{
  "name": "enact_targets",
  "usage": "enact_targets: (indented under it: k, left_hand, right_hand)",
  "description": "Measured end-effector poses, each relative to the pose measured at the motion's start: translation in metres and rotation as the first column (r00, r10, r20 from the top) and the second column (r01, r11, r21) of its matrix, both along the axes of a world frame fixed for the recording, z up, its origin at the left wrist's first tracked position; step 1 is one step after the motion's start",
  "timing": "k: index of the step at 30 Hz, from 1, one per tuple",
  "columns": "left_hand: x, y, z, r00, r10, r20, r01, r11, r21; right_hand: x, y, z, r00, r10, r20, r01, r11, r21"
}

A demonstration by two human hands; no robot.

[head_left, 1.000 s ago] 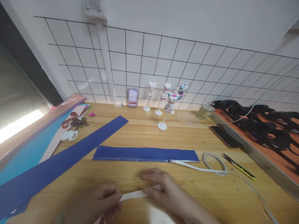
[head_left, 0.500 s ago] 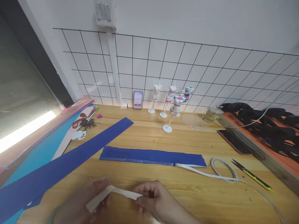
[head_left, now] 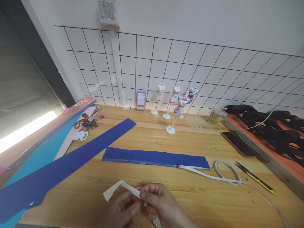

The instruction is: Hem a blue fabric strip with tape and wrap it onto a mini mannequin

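A thin white paper strip [head_left: 112,190] is pinched between the thumb and fingers of my right hand [head_left: 158,201], near the bottom middle. Its creased end sticks out to the left, and another piece hangs below that hand. My left hand [head_left: 124,209] is close beside it, fingers curled in; whether it grips the strip cannot be made out. Beyond both hands lies a short blue strip [head_left: 154,157] with clear tape along its near edge. A white backing ribbon [head_left: 206,174] peels from its right part toward a tape roll [head_left: 227,172].
A long blue strip [head_left: 78,161] crosses the left side over coloured sheets. Small mannequins [head_left: 179,110] and a propped phone [head_left: 141,100] stand at the back. Snips [head_left: 256,178], a dark phone [head_left: 238,144] and a glass jar [head_left: 216,116] are at right.
My left hand has moved right and down, close to my right hand, and no longer covers the strip's left end. The strip's bent end is now higher and farther right.
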State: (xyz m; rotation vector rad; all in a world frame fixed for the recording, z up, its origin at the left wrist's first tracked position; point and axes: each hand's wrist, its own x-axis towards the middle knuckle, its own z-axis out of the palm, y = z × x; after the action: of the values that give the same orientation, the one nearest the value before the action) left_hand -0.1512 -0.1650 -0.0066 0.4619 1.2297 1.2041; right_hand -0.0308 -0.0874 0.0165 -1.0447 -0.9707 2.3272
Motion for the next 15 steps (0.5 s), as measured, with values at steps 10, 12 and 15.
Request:
enact_targets:
  k: [10,12,15]
  left_hand:
    - [0.0046,0.0057,0.0049,0.988,0.127,0.091,-0.123,0.991,-0.046]
    - [0.0044,0.0056,0.0069,0.988,0.117,0.097,-0.116,0.993,-0.024]
    - [0.0020,0.0055,0.0074,0.988,0.121,0.100,-0.119,0.993,-0.022]
  right_hand:
    - [-0.0006,-0.0056,-0.0076,1.000,0.003,-0.027,-0.002,0.999,0.033]
    - [-0.0012,-0.0056,-0.0079,0.999,0.014,-0.029,-0.013,0.999,0.035]
    - [-0.0011,-0.0059,-0.0083,0.999,0.032,-0.015,-0.031,0.999,0.040]
